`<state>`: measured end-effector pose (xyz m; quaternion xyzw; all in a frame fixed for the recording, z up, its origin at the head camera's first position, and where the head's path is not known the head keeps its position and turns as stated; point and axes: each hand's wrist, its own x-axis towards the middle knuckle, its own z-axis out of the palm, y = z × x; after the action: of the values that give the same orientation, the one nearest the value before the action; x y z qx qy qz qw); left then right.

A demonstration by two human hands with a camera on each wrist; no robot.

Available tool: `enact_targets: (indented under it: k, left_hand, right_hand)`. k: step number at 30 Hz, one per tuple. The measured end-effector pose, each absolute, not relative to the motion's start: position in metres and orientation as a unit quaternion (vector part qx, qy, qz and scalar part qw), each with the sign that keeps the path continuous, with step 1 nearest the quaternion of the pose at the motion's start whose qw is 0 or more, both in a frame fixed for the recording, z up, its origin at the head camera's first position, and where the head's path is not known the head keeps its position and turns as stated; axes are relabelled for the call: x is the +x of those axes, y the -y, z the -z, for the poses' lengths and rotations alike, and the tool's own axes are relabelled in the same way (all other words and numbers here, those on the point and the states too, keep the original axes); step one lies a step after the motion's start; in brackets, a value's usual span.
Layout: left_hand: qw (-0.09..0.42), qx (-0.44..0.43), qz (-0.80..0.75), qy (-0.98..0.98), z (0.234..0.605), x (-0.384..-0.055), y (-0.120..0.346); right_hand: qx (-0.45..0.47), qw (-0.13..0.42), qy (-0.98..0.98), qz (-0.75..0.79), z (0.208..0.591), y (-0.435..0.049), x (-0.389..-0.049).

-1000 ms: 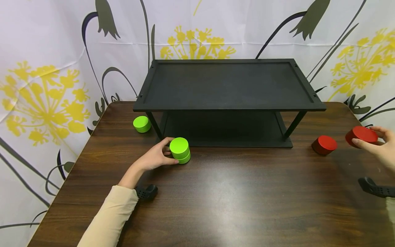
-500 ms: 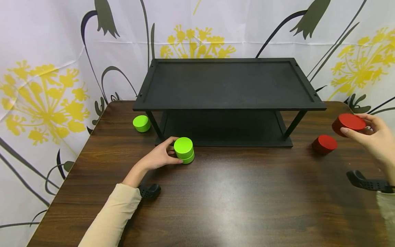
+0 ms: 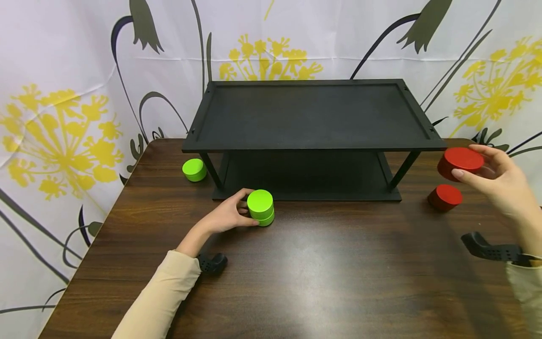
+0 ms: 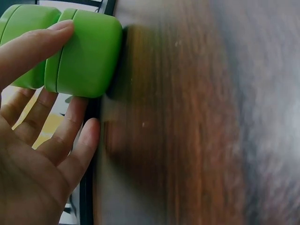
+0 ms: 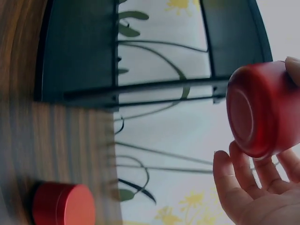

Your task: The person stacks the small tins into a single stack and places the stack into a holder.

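Two round green tins stand stacked in front of the black rack, an upper tin [image 3: 260, 201] on a lower tin [image 4: 89, 56]. My left hand [image 3: 228, 214] grips the stack from the left, thumb on the lower tin's near side. Whether the stack touches the tabletop, I cannot tell. On the right, my right hand [image 3: 501, 181] holds a round red tin [image 3: 461, 161] in the air, near the rack's top right corner. A second red tin [image 3: 445, 197] sits on the table below it, also seen in the right wrist view.
The two-tier black rack [image 3: 313, 115] stands at the back of the brown wooden table [image 3: 322, 273]. A third green tin [image 3: 195, 170] sits left of the rack's front left post. A flower-patterned cloth [image 3: 63, 56] hangs behind the table.
My left hand and the green stack have shifted right along the rack's front. My right hand has carried the red tin left and farther back, past the red tin on the table.
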<state>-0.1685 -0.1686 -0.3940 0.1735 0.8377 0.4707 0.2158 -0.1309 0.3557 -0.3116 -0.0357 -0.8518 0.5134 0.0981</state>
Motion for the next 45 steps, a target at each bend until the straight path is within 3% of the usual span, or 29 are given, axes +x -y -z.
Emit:
enact_targets:
  k: [10,19,32,45]
  left_hand:
    - [0.218,0.173,-0.470,-0.838,0.394,-0.167,0.157]
    - [0.221,0.175,-0.469,-0.837,0.395,-0.165,0.145]
    - [0.225,0.167,-0.492,-0.824,0.400,-0.163,0.136]
    - [0.230,0.173,-0.494,-0.821,0.399,-0.159,0.122]
  right_hand:
    - [-0.040,0.095,0.829,-0.549,0.308,-0.349,-0.125]
    - [-0.036,0.038,0.862,-0.504,0.304,-0.338,-0.122]
    - [0.033,0.000,0.869,-0.493,0.304,-0.311,-0.123]
    - [0.100,-0.037,0.805,-0.584,0.311,-0.269,-0.125]
